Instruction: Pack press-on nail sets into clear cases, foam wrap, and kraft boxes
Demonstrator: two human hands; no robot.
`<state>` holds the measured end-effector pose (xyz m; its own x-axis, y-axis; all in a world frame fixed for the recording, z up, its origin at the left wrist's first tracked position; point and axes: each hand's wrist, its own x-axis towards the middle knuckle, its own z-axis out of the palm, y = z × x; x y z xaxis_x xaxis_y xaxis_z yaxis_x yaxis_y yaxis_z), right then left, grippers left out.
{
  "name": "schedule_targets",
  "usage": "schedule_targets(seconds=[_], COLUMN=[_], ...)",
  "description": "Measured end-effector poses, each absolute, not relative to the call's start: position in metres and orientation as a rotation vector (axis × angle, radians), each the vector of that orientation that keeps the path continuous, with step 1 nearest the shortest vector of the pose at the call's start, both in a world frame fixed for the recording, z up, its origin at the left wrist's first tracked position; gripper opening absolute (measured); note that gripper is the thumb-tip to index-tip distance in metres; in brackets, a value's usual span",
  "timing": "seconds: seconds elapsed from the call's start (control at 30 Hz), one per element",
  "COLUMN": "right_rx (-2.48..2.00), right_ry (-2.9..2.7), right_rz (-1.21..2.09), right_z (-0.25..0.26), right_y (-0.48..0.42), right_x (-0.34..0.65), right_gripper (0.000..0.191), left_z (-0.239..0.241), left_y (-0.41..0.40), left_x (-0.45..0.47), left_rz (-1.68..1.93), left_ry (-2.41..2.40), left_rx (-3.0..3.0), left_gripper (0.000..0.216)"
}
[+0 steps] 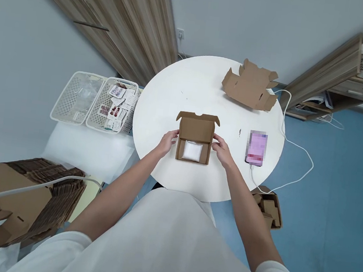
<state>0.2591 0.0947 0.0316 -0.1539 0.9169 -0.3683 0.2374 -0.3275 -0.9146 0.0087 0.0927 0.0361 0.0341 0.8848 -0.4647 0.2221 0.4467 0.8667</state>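
A small brown cardboard box [196, 130] stands on the round white table [163, 94] in front of me, its lid raised and the side flaps sticking out at the top. Inside lies a white packet [192, 151], whose contents I cannot make out. My left hand [167, 142] grips the box's left side near the lid fold, fingers bent against it. On the opposite side my right hand [222, 150] holds the box the same way, thumb and fingers at its right edge.
An unfolded carton [252, 85] lies at the table's back right. A phone [256, 148] with a white cable [299, 146] is on the right. Left of the table are white baskets [92, 118], one with small packets, and stacked flat cartons [18, 195]. A carton of cardboard [270, 208] sits on the floor.
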Motion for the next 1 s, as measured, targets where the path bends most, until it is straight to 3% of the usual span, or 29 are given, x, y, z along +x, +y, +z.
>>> schedule_targets(seconds=[0.3,0.53,0.83,1.0], right_rx=[-1.483,-1.503,-1.456,-1.430], right_ry=[-1.378,-1.585,-1.626,-1.472], right_rz=[1.535,1.483,1.524,1.564], right_z=[0.031,0.030,0.026,0.028], right_y=[0.074,0.062,0.049,0.043], right_x=[0.263,0.269,0.272,0.271], right_gripper=[0.067,0.060,0.058,0.048], left_z=[0.028,0.038,0.044,0.039], left_y=[0.074,0.069,0.062,0.058], left_x=[-0.005,-0.009,-0.010,-0.007], left_rz=[0.671,0.532,0.497,0.557], left_ry=[1.376,1.381,1.307,1.400], left_rx=[0.911,0.959,1.032,1.069], left_gripper=[0.052,0.071,0.050,0.049])
